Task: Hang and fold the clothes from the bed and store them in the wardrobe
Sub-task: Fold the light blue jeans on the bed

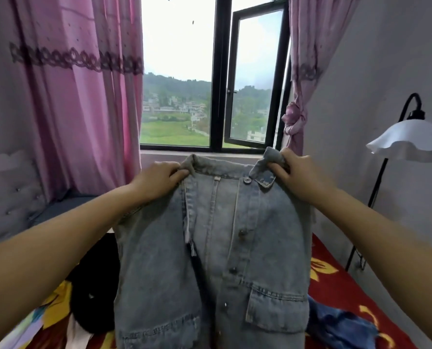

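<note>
I hold a pale blue denim jacket [235, 260] up in front of me, its buttoned front facing me and its hem below the frame edge. My left hand [159, 178] pinches the left side of the collar. My right hand [295, 172] grips the right collar flap. The jacket hangs above the bed [341, 285], which has a red cover with yellow flowers. On the bed lie a black garment [94, 293] at the left and a darker blue garment [341, 323] at the right. No wardrobe or hanger is in view.
Ahead is a window [217, 79] with one pane swung open, flanked by pink curtains [78, 96]. A floor lamp [406, 142] with a white ruffled shade stands at the right by the wall. A padded headboard [8, 197] is at the left.
</note>
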### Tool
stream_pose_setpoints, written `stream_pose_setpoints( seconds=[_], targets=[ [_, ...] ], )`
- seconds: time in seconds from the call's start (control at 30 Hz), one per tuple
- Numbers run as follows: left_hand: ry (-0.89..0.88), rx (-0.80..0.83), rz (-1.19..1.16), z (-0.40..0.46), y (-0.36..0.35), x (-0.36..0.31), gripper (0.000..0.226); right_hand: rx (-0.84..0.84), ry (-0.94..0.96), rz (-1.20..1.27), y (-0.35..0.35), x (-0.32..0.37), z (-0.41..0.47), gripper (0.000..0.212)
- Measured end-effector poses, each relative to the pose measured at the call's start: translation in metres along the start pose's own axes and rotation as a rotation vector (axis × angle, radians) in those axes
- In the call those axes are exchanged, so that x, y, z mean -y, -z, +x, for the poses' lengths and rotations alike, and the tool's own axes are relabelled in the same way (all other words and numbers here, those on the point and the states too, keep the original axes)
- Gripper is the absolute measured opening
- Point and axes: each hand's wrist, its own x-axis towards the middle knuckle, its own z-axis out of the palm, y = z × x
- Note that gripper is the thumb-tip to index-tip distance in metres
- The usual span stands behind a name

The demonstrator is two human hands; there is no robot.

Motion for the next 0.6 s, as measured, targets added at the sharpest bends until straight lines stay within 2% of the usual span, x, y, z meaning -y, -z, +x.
stream_pose_setpoints(
  seconds=[0.1, 0.17, 0.23, 0.3, 0.37, 0.43, 0.5, 0.53, 0.6],
  targets=[
    [0.276, 0.123, -0.272, 0.008, -0.007, -0.019, 0.025, 0.046, -0.078, -0.079, -0.015, 0.018, 0.008, 0.026],
    [0.442, 0.207, -0.531, 0.011, -0.007, -0.033, 0.022, 0.124, -0.167, -0.009, -0.023, 0.038, 0.016, 0.031],
    [0.517, 0.305, -0.800, 0.010, -0.006, -0.047, 0.017, 0.250, -0.275, 0.195, -0.030, 0.061, 0.023, 0.036],
    [0.552, 0.385, -1.058, 0.004, -0.002, -0.060, 0.021, 0.399, -0.359, 0.539, -0.030, 0.083, 0.024, 0.042],
    [0.583, 0.364, -1.211, -0.001, 0.003, -0.066, 0.023, 0.523, -0.346, 0.785, -0.025, 0.099, 0.021, 0.052],
    [0.621, 0.275, -1.347, -0.006, 0.008, -0.070, 0.020, 0.623, -0.220, 0.759, -0.023, 0.107, 0.017, 0.065],
    [0.668, 0.247, -1.510, -0.013, 0.015, -0.075, 0.024, 0.672, -0.079, 0.609, -0.024, 0.109, 0.013, 0.076],
    [0.671, 0.255, -1.547, -0.017, 0.020, -0.076, 0.027, 0.651, -0.042, 0.554, -0.026, 0.110, 0.012, 0.077],
    [0.548, 0.288, -1.481, -0.024, 0.027, -0.077, 0.025, 0.561, -0.040, 0.533, -0.030, 0.108, 0.013, 0.068]
  ],
)
